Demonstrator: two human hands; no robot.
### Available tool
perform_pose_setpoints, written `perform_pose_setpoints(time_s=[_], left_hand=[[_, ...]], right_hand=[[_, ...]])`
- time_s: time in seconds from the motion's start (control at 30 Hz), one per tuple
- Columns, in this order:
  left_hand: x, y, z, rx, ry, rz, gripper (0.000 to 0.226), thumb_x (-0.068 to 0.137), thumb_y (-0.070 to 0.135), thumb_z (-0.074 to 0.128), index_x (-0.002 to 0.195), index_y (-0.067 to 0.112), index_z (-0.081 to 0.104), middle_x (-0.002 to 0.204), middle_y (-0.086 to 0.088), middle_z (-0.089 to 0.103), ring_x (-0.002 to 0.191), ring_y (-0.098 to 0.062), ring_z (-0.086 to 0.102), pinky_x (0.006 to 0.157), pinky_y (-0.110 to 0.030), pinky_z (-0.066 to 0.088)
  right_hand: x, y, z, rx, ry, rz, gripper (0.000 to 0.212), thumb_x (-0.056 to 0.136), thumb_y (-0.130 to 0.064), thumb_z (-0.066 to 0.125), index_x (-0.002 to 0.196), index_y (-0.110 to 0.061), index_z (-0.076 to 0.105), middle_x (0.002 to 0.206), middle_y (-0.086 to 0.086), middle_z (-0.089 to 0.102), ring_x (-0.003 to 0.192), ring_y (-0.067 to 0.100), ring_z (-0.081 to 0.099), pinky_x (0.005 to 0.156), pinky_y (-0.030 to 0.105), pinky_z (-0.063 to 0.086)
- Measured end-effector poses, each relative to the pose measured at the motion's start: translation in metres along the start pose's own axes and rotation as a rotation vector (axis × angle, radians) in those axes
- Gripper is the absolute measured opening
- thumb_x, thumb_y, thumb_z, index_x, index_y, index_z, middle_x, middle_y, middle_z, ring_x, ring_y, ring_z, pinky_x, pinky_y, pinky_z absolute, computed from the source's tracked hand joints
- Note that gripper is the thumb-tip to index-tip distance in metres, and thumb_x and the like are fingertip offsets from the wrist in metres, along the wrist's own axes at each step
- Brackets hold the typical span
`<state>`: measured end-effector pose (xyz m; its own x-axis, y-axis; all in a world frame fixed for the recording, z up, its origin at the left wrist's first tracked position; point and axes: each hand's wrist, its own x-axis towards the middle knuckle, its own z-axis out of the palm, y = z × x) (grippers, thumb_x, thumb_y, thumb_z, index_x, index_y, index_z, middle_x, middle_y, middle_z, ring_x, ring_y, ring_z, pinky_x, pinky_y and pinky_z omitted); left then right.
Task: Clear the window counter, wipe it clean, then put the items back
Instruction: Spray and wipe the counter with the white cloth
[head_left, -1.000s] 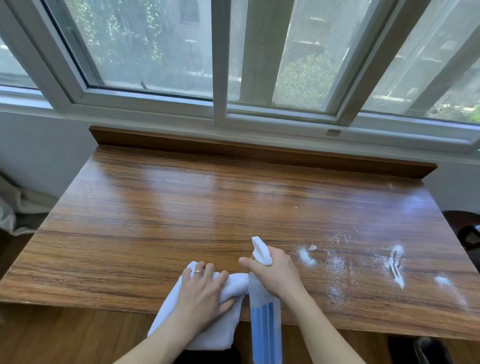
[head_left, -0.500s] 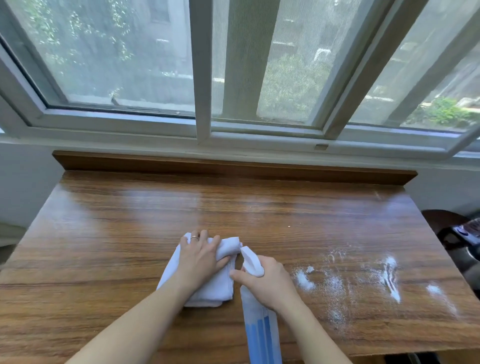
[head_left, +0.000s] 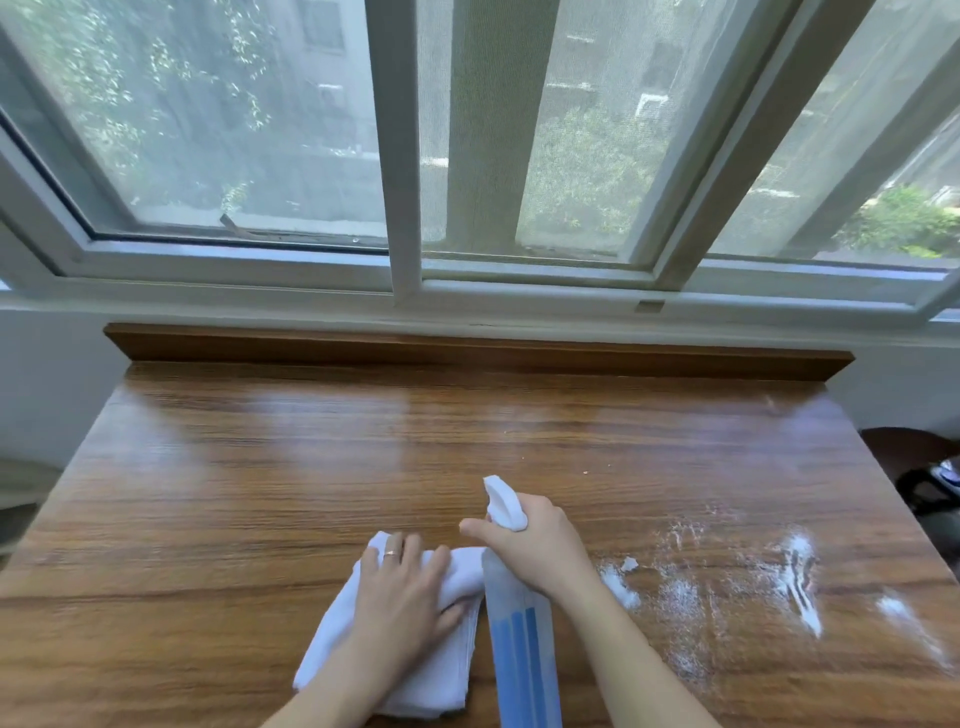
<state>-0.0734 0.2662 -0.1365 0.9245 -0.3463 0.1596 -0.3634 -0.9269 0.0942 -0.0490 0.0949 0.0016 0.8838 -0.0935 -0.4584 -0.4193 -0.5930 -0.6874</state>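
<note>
A wooden window counter (head_left: 311, 467) fills the lower view. My left hand (head_left: 402, 597) presses flat on a folded white cloth (head_left: 431, 680) near the counter's front edge, fingers spread, a ring on one finger. Just to its right, my right hand (head_left: 535, 545) grips the neck of a spray bottle (head_left: 524, 660) with a white nozzle and blue stripes, index finger stretched out to the left below the nozzle. White powdery smears (head_left: 795, 577) lie on the counter's right part, right of my right forearm.
A raised wooden ledge (head_left: 467, 348) runs along the back of the counter under the white window frame (head_left: 405, 270). A dark chair or stool with a dark object (head_left: 924, 478) stands past the counter's right edge. A small crumb (head_left: 586, 472) lies mid-counter.
The view has tilted up and moved closer. My left hand with the cloth slid forward onto the counter, then back a little toward me. My right hand keeps hold of the bottle.
</note>
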Motion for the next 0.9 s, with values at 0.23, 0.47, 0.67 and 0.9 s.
perform_pose_setpoints(time_s=[0.23,0.47,0.67,0.9], left_hand=[[-0.017,0.000,0.011,-0.018,0.060,0.036,0.055,0.056,0.069,0.061,0.083,0.021,0.061,0.080,-0.006,0.052,0.085,-0.029,0.047,0.064,-0.040,0.037],[0.027,-0.008,0.005,0.018,-0.003,-0.056,0.049,0.061,0.069,0.059,0.077,0.023,0.061,0.076,-0.003,0.053,0.081,-0.029,0.055,0.065,-0.040,0.037],[0.088,-0.022,0.003,0.053,-0.058,-0.102,0.053,0.066,0.071,0.050,0.073,0.020,0.062,0.073,-0.007,0.055,0.073,-0.032,0.060,0.064,-0.040,0.040],[0.133,-0.032,0.004,0.084,-0.149,-0.185,0.062,0.064,0.075,0.043,0.074,0.018,0.064,0.073,-0.008,0.056,0.072,-0.032,0.059,0.063,-0.040,0.041]], right_hand=[[0.019,0.003,-0.013,-0.070,-0.071,-0.028,0.049,0.078,-0.057,0.071,0.083,-0.010,0.060,0.067,-0.007,0.055,0.063,0.010,0.049,0.059,0.027,0.037],[0.032,0.007,-0.020,-0.057,-0.125,-0.027,0.043,0.077,-0.055,0.071,0.073,-0.015,0.056,0.064,-0.008,0.051,0.060,0.008,0.046,0.058,0.027,0.035],[0.041,0.001,-0.027,-0.046,-0.131,-0.042,0.037,0.078,-0.052,0.071,0.067,-0.023,0.052,0.061,-0.009,0.051,0.059,0.006,0.046,0.055,0.025,0.033],[0.049,-0.010,-0.036,-0.045,-0.089,-0.061,0.033,0.078,-0.051,0.074,0.074,-0.022,0.060,0.069,-0.009,0.060,0.067,0.008,0.053,0.060,0.027,0.038]])
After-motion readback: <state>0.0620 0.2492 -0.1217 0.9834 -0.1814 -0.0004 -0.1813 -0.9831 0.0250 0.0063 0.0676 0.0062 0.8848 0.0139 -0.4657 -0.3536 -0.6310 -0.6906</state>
